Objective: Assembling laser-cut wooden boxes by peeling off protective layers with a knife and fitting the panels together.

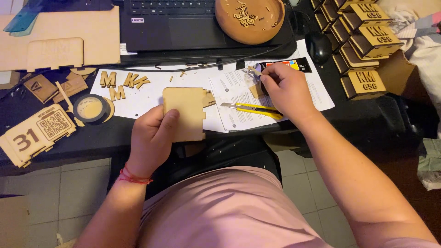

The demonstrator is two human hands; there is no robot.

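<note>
My left hand (154,138) grips a flat notched wooden panel (186,112) by its lower left corner, holding it above the desk's front edge. My right hand (285,89) is over a printed paper sheet (234,87), its fingertips pinched on a small thin wooden piece (252,70). A yellow utility knife (250,108) lies on the paper just below that hand. Cut-out wooden letters (121,82) lie on white paper to the left of the panel.
A laptop (183,23) sits at the back with a round wooden bowl (250,19) of small cut-outs on it. A tape roll (90,109), a wooden sign with a square code (39,133), a black mouse (318,47) and several stacked wooden boxes (365,36) surround the work spot.
</note>
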